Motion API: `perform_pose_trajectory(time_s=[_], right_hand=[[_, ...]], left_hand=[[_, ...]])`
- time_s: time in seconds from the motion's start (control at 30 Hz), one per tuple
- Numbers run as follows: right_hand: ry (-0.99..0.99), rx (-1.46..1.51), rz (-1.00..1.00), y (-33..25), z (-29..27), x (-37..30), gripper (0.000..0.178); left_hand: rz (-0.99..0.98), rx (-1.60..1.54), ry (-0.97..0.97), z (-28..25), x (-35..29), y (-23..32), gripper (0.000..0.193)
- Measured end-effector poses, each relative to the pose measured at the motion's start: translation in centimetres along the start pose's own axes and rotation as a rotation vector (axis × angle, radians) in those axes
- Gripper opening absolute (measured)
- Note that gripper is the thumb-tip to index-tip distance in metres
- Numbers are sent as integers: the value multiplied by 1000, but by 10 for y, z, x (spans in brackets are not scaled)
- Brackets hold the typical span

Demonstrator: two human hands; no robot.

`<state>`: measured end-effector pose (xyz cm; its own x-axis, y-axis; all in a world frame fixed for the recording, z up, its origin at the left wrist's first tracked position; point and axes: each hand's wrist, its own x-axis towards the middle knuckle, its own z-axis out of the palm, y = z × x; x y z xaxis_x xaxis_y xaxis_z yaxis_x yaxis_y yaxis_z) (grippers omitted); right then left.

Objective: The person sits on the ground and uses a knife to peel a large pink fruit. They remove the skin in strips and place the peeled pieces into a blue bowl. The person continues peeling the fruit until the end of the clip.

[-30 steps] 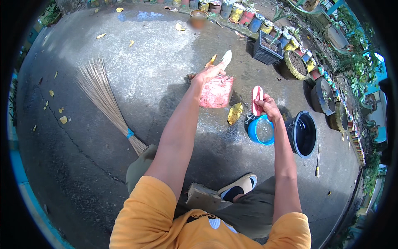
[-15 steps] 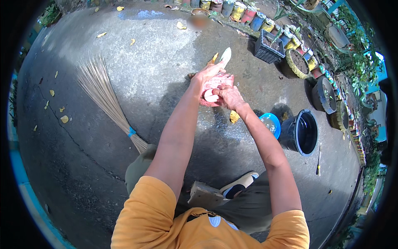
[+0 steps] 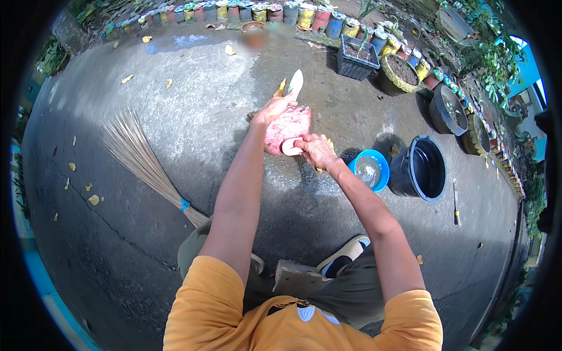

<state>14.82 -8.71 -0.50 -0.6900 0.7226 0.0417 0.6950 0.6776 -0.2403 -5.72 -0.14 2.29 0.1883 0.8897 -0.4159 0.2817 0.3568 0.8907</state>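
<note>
Brush: one, had moved from near the blue pail onto the pink slab.
Slab: one, lay on concrete.
Right hand: clamped on brush.
Left hand: touched slab; grip couldn't be told.
Pails: two.

Pink block, 12 o'clock: partly hidden by left grip. White oval piece: 3 o'clock end covered by right grip. Brown patch, 12 o'clock: blurred, can't tell. Broom, 9 o'clock: handle end hidden by trouser leg. Orange shirt: cut off, 6 o'clock.
</note>
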Motion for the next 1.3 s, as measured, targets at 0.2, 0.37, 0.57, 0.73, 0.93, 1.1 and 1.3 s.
perform_pose_trajectory(time_s=[0.2,0.37,0.57,0.73,0.93,1.1,1.3], right_hand=[[146,-50,119,-48,0,32,28],[-159,-176,158,-70,24,1,25],[156,-62,188,-63,13,39,18],[-114,-250,185,-80,36,26,20],[-440,-130,414,-36,54,-24,23],[-443,700,425,88,-16,-45,33],[-749,-48,773,171,-40,-119,44]], left_hand=[[34,82,63,5,0,6,67],[43,83,20,4,8,3,78],[56,29,62,9,13,-1,63],[59,109,77,10,13,0,61],[31,-44,69,7,19,-11,49],[181,107,102,-5,25,-27,31],[251,222,12,6,18,-25,33]])
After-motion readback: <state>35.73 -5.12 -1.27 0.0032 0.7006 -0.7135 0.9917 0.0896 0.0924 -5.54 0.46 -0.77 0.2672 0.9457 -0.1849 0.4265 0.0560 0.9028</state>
